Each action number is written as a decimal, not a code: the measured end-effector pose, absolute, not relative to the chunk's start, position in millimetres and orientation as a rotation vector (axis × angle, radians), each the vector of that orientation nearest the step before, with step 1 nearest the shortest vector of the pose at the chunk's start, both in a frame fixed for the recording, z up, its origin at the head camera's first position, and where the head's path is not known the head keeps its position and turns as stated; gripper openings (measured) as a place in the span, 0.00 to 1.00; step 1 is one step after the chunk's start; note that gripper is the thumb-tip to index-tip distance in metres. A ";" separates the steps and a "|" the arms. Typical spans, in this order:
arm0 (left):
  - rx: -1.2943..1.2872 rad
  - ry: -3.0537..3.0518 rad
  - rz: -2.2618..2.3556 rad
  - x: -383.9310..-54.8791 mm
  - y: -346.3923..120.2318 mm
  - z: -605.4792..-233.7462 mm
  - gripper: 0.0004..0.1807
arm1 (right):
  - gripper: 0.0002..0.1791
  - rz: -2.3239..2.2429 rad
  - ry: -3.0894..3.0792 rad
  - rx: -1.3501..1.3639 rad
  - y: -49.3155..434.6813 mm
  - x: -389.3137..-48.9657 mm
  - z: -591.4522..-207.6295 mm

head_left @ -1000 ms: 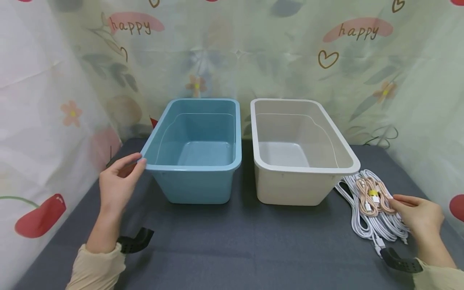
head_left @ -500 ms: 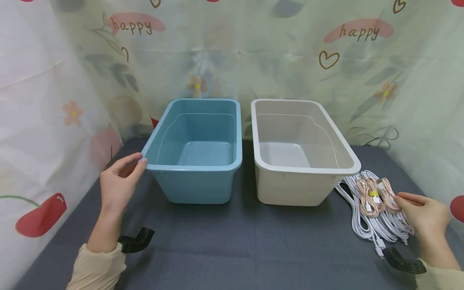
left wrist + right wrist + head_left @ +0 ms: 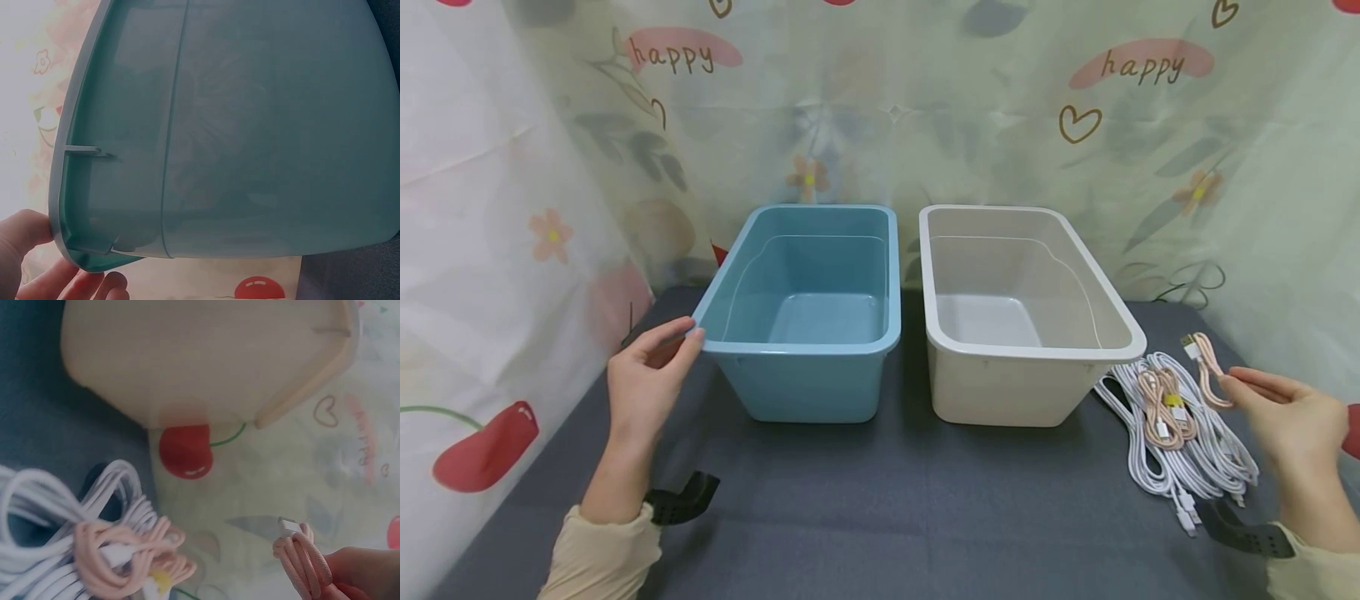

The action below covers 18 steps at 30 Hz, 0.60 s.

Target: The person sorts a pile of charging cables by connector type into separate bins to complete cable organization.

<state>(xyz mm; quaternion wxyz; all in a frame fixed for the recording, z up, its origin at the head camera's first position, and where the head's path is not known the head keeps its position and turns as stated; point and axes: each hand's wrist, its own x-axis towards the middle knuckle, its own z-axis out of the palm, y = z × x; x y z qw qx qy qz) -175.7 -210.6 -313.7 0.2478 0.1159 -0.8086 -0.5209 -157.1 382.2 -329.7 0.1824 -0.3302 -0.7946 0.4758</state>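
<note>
My left hand (image 3: pixel 651 379) pinches the near left corner of the blue bin's rim (image 3: pixel 797 348) between thumb and fingers. In the left wrist view the thumb lies on one side of that rim and the fingertips curl under it. At the far right, my right hand (image 3: pixel 1292 417) pinches a coiled peach USB cable (image 3: pixel 303 559), raised off the pile with its metal plug sticking up. Beneath and left of it lies a second peach cable coil (image 3: pixel 1168 417) with a yellow tie, on top of a heap of white cables (image 3: pixel 1206 467).
A beige bin (image 3: pixel 1000 387) stands right of the blue one, a narrow gap between them. Both rest on a dark grey cloth-covered table (image 3: pixel 850 517). Patterned curtains (image 3: pixel 887 125) close in the back and sides. A thin dark wire (image 3: pixel 1195 287) shows at the back right corner.
My right hand has lifted one peach cable coil from the white heap and carried it up and to the right. The left hand stays on the blue bin's rim.
</note>
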 end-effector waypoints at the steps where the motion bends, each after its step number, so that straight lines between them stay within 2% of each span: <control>1: 0.316 -2.204 -1.419 -175.8 -210.6 -313.9 0.21 | 0.20 1.368 -2.222 -0.928 381.0 -157.3 -326.8; 5: 0.315 -2.193 -1.429 -176.4 -210.5 -314.7 0.21 | 0.18 1.408 -2.173 -0.899 372.2 -157.8 -313.1; 9: 0.321 -2.184 -1.438 -176.3 -210.5 -314.9 0.21 | 0.07 1.454 -2.121 -0.814 362.9 -158.2 -298.1; 11: 0.323 -2.182 -1.441 -176.1 -210.7 -314.9 0.21 | 0.06 1.471 -2.102 -0.774 358.3 -157.9 -291.0; 18: 0.304 -2.182 -1.432 -176.2 -210.5 -314.9 0.21 | 0.09 1.474 -2.072 -0.680 339.3 -159.3 -270.2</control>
